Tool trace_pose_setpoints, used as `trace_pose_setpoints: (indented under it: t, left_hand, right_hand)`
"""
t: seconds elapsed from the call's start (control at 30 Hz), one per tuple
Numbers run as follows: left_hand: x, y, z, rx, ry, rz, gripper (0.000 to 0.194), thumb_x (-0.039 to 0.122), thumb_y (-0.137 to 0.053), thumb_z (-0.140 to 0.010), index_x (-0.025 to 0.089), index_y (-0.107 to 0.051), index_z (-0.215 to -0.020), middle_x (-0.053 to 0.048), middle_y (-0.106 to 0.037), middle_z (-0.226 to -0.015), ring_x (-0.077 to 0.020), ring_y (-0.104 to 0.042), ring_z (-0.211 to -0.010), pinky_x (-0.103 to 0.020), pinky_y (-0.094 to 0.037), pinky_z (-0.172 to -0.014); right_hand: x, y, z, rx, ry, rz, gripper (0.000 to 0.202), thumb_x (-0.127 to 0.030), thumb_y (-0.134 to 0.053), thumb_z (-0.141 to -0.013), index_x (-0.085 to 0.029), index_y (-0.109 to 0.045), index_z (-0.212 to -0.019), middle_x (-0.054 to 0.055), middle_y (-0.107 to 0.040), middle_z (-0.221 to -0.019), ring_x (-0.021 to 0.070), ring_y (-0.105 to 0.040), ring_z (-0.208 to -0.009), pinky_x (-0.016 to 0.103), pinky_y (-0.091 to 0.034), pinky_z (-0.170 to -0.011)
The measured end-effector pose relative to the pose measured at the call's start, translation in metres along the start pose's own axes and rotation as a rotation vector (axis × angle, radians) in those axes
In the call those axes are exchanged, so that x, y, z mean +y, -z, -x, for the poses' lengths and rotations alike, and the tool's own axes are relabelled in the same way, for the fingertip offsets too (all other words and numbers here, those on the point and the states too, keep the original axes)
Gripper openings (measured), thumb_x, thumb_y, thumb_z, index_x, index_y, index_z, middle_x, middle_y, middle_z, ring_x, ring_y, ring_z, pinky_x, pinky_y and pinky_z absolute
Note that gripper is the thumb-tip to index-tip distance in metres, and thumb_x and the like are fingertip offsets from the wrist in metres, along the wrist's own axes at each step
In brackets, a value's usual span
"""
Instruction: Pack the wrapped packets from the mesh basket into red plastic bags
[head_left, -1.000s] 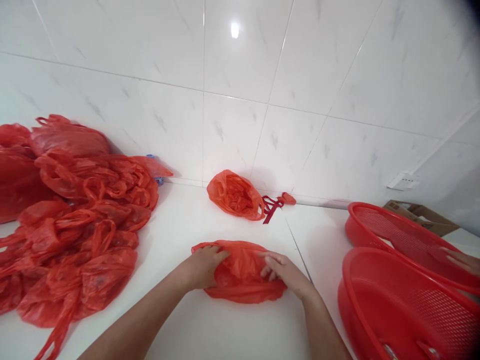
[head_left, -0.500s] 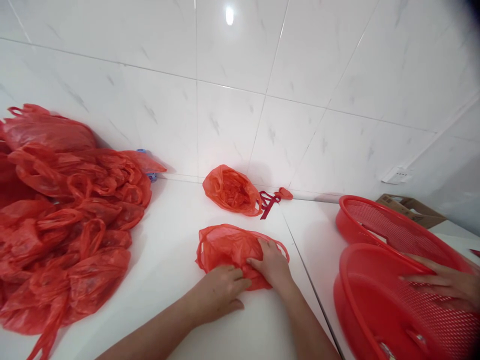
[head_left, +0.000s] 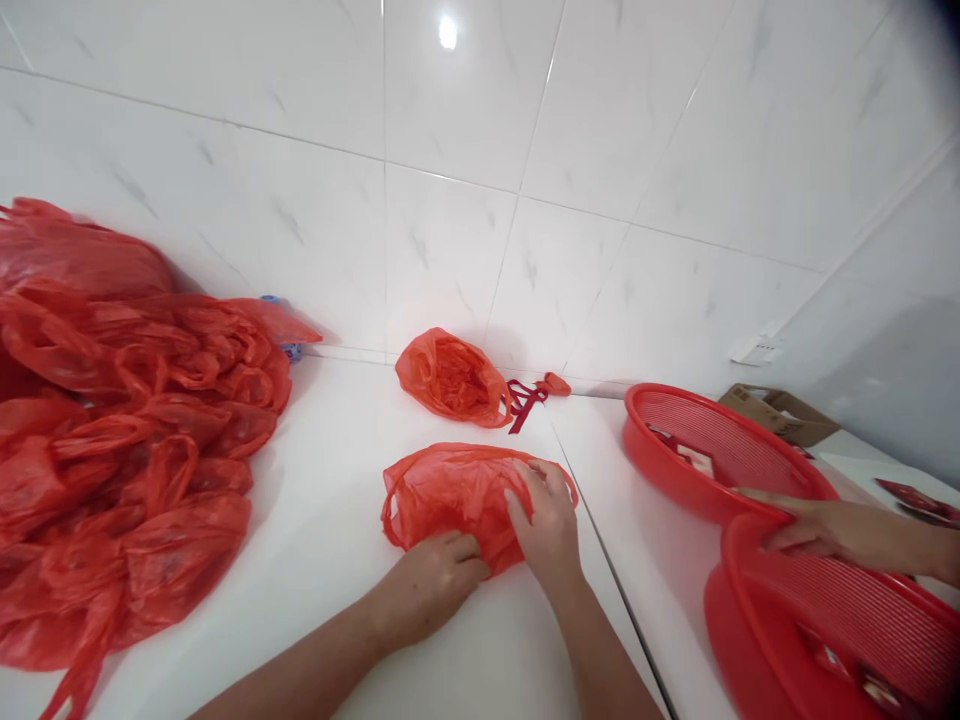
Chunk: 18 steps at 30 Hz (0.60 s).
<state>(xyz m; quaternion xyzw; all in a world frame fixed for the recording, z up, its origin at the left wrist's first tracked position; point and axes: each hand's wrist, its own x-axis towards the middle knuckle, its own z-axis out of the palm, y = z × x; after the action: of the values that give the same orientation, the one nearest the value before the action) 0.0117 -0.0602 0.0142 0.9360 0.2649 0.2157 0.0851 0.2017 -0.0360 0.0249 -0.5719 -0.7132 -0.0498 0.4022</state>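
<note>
A red plastic bag point(head_left: 442, 490) lies on the white tabletop with its mouth spread and a handle loop at either end. My left hand point(head_left: 435, 585) is closed on the bag's near edge, fingers curled over the film. On the bag's right side rests my right hand point(head_left: 549, 520), thumb and fingers apart, touching the plastic; its fingertips are partly over the bag's inside. Behind, close to the wall, sits a second red plastic bag point(head_left: 450, 380) with crumpled film inside.
A heap of red plastic bags point(head_left: 150, 450) covers the left side. Dark red ribbon point(head_left: 525, 400) lies by the wall. At right, another person's hand point(head_left: 825, 525) grips between two red baskets point(head_left: 637, 445) holding small packets. Beyond stands a cardboard box point(head_left: 780, 412).
The other person's hand and the nearer basket have shifted, and the two baskets stand farther apart. My right hand has lifted slightly and its thumb has moved up. The view has turned slightly right.
</note>
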Motion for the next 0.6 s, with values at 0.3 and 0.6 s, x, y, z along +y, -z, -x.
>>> trace_pose_setpoints:
  t: [0.3,0.6]
  left_hand:
    - [-0.01,-0.001,0.002,0.056,-0.009,0.041,0.027,0.009,-0.04,-0.086,0.02,-0.06,-0.1,-0.008,-0.058,-0.109,-0.0202,-0.053,-0.096,-0.036,-0.047,-0.081]
    - [-0.015,-0.007,0.003,0.039,0.006,0.056,0.03,0.009,-0.036,-0.088,0.021,-0.061,-0.1,-0.007,-0.06,-0.108,-0.0197,-0.055,-0.094,-0.035,-0.049,-0.078]
  right_hand:
    - [0.012,0.062,0.08,0.135,-0.182,0.085,0.023,-0.028,-0.05,-0.086,-0.024,-0.061,-0.107,0.01,-0.048,-0.119,0.0246,-0.05,-0.11,0.046,-0.046,-0.09]
    - [0.053,0.103,0.075,0.185,-0.229,0.287,0.032,-0.036,-0.047,-0.087,-0.021,-0.058,-0.113,0.014,-0.049,-0.123,0.0283,-0.047,-0.115,0.041,-0.05,-0.08]
